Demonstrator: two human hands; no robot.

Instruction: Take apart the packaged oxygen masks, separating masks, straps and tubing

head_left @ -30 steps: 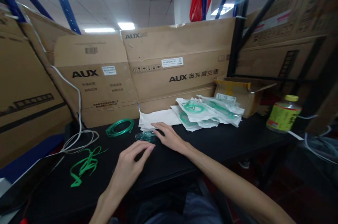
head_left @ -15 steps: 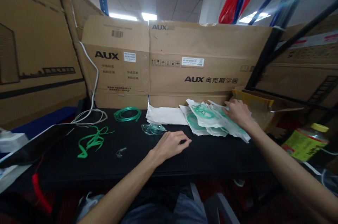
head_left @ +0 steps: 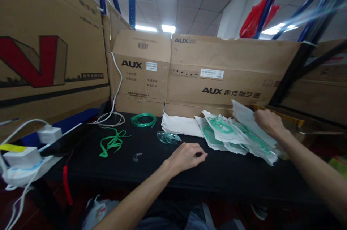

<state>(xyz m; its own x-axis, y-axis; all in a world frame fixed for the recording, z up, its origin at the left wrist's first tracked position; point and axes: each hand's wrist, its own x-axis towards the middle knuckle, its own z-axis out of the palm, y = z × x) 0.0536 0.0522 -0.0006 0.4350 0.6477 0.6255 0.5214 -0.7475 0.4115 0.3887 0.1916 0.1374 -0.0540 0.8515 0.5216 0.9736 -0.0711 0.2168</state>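
Observation:
My right hand (head_left: 267, 121) pinches the top white packet (head_left: 248, 120) of a pile of sealed packets (head_left: 230, 136) with green tubing inside, and lifts its edge. My left hand (head_left: 187, 156) rests on the black table (head_left: 168, 172) with its fingers curled loosely, holding nothing I can see. A clear plastic mask (head_left: 168, 137) lies just beyond the left hand. Further left lie a coil of green tubing (head_left: 143, 120), a loose green strap (head_left: 112, 141) and a small clear connector (head_left: 137, 156).
Large AUX cardboard boxes (head_left: 206, 74) wall the back and left of the table. A flat white packet (head_left: 180, 125) lies by the boxes. White cables and power adapters (head_left: 29, 150) sit at the left edge. An open cardboard box (head_left: 287, 120) and dark shelf posts stand to the right.
My right hand left the mask, went right to the packet pile and raised the top packet's edge. My left hand curled and settled on the table. The view swung left.

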